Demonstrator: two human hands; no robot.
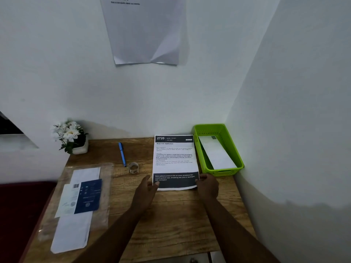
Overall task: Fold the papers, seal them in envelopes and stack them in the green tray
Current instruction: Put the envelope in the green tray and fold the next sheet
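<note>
A printed paper (174, 158) with a black header and a black lower band lies flat on the wooden desk (171, 215), its far edge at the wall. My left hand (147, 186) pinches the paper's near left corner. My right hand (207, 184) grips the near right corner. The green tray (237, 160) stands to the right of the paper in the corner, with a white envelope (216, 152) lying in it. Several envelopes (76, 205), white and one dark blue, lie on a clear plastic sleeve at the desk's left.
A blue pen (122, 153) and a roll of clear tape (133, 167) lie left of the paper. A small pot of white flowers (71, 136) stands at the back left. Walls close the desk at the back and right. A sheet (146, 29) hangs on the wall above.
</note>
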